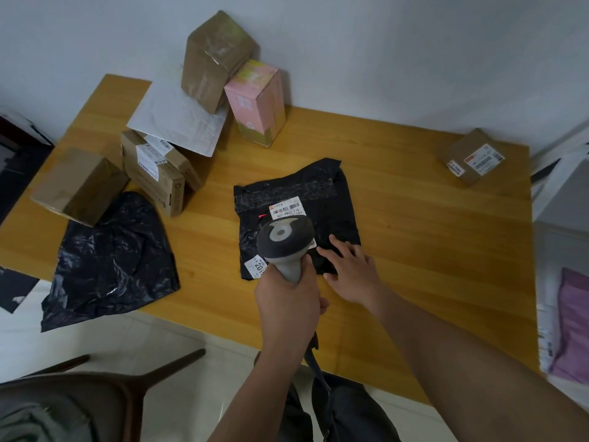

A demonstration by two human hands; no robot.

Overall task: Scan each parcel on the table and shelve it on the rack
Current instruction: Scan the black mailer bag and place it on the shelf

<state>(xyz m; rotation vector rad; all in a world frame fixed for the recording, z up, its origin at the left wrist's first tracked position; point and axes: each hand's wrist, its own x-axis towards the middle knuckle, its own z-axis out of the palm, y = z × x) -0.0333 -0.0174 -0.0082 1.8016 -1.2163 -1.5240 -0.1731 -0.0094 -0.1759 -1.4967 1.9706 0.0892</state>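
From the head view, the flat black parcel [296, 215] lies near the middle of the tabletop [414, 250], and everything else can be placed from it. The left hand [288, 301] has its fingers wrapped fully round the grey handle of the barcode scanner [285, 242], whose dark head hangs over the parcel's near-left part. The right hand [350, 269] rests open on the parcel's near-right corner, fingers straight and spread, pressing it flat.

Scanning of this parcel looks to be under way: a small red dot shows on the black wrap just left of the white shipping label [287, 209], so the beam seems not quite on the barcode yet, though the glare makes that hard to judge. Shelving is not begun for it.

Much remains. Left of the parcel sit a crumpled black bag [111, 260], a plain brown box [79, 185] and a labelled carton [156, 173]. Beyond it to the left are a white mailer [178, 122], a taped brown box [213, 59] and a pink box [255, 100]. Far right of it is a small labelled box [471, 157]. The rack is probably the white edge at the right border, but I cannot be sure.

The parcel is roughly square, its slightly longer axis running away from the person, tilted a little clockwise. The label's barcode runs across that axis, and the scanner's nose points away, towards the label.
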